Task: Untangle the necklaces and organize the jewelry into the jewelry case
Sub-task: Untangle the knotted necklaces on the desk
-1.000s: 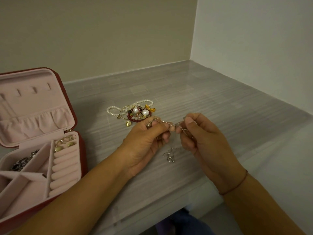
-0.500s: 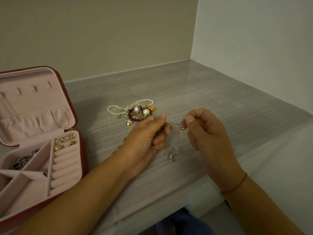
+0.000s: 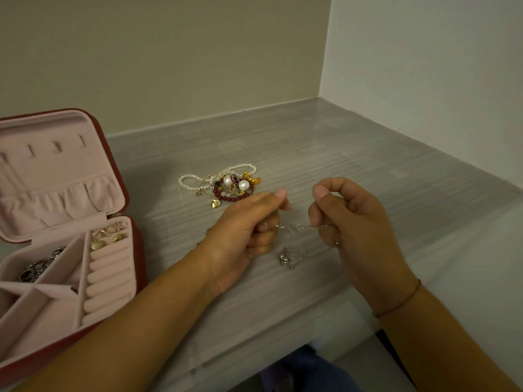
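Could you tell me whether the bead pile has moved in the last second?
No: the bead pile keeps its place right of the jewelry case.

Grey striped countertop set into a corner, beige wall behind, white wall at right, dim warm light

Grey striped counter meets a beige wall and white wall.

Dim, warm indoor light spreads evenly, and shadows on the bench are soft and faint. Its glossy top carries a pale sheen at the far right. Wide-angle distortion bends the picture's edges. The chain looks slightly blurred, and fine detail is soft.
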